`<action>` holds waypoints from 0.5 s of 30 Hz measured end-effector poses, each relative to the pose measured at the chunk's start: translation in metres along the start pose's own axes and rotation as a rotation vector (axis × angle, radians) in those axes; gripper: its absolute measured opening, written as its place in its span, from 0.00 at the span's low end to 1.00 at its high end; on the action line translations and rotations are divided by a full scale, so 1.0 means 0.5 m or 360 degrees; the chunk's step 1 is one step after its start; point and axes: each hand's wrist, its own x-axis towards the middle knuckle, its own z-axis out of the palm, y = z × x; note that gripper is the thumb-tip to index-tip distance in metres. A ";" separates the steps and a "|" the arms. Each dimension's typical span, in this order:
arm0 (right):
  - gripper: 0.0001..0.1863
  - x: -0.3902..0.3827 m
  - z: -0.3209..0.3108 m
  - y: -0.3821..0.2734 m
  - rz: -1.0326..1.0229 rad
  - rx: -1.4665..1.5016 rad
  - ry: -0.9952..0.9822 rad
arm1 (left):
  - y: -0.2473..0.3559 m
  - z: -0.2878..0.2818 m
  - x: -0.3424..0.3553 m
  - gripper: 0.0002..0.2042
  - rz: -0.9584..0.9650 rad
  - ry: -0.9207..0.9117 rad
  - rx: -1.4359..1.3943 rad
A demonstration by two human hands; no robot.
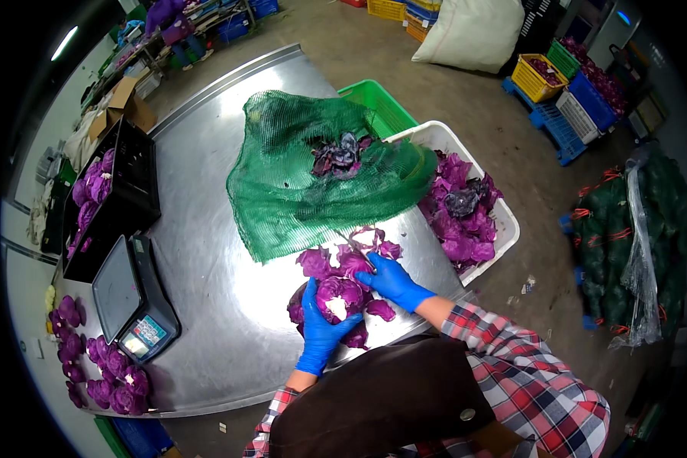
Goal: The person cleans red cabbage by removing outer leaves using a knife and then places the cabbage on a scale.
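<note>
A trimmed red cabbage with a pale cut stem sits in my left hand, blue-gloved, its fingers and thumb wrapped around the head. My right hand, in a matching glove, is closed just right of the cabbage, fingertips at its upper right side. Something thin and dark shows by these fingers; I cannot make out what it is. Loose purple leaves lie on the metal table around both hands. Beyond them a green mesh bag is spread flat, with dark wilted leaves on top.
A white bin of purple leaves stands at the table's right edge, beside a green crate. On the left are a scale, a black crate of cabbages and more cabbages. Filled green mesh sacks stand far right.
</note>
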 end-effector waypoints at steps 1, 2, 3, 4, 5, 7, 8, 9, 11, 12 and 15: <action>0.30 0.005 0.006 0.011 0.0009 -0.0035 0.0047 | -0.008 -0.006 -0.007 0.56 0.0009 -0.0061 -0.0146; 0.27 0.016 -0.015 -0.003 0.0195 -0.0255 -0.0065 | 0.013 -0.020 0.002 0.55 0.0078 -0.0122 -0.0108; 0.27 0.018 -0.028 -0.018 0.0337 -0.0355 -0.0168 | 0.009 -0.029 -0.009 0.55 0.0075 -0.0124 -0.0102; 0.28 0.015 -0.034 -0.022 0.0312 -0.0308 -0.0180 | 0.008 -0.040 -0.018 0.54 -0.0005 -0.0143 -0.0114; 0.29 0.012 -0.040 -0.027 0.0288 -0.0263 -0.0191 | 0.008 -0.050 -0.023 0.53 -0.0084 -0.0162 -0.0129; 0.30 -0.008 -0.064 -0.071 0.0235 -0.0351 -0.0141 | 0.004 -0.058 -0.022 0.52 -0.0090 -0.0137 -0.0061; 0.31 -0.016 -0.073 -0.094 0.0189 -0.0433 -0.0086 | 0.004 -0.054 -0.018 0.51 -0.0367 -0.0040 -0.0270; 0.31 -0.015 -0.060 -0.096 0.0181 -0.0432 -0.0097 | 0.005 -0.049 -0.012 0.51 -0.0643 0.0059 -0.0481; 0.30 -0.016 -0.026 -0.099 -0.0070 -0.0081 -0.0181 | 0.043 -0.035 0.007 0.49 -0.0688 0.0040 -0.0454; 0.27 -0.010 -0.016 -0.106 -0.0106 0.0063 -0.0361 | 0.020 -0.029 0.003 0.48 -0.0566 0.0082 -0.0290; 0.26 0.001 0.026 -0.064 0.0294 0.0635 -0.0671 | -0.028 -0.024 -0.015 0.46 -0.0442 0.0006 -0.0289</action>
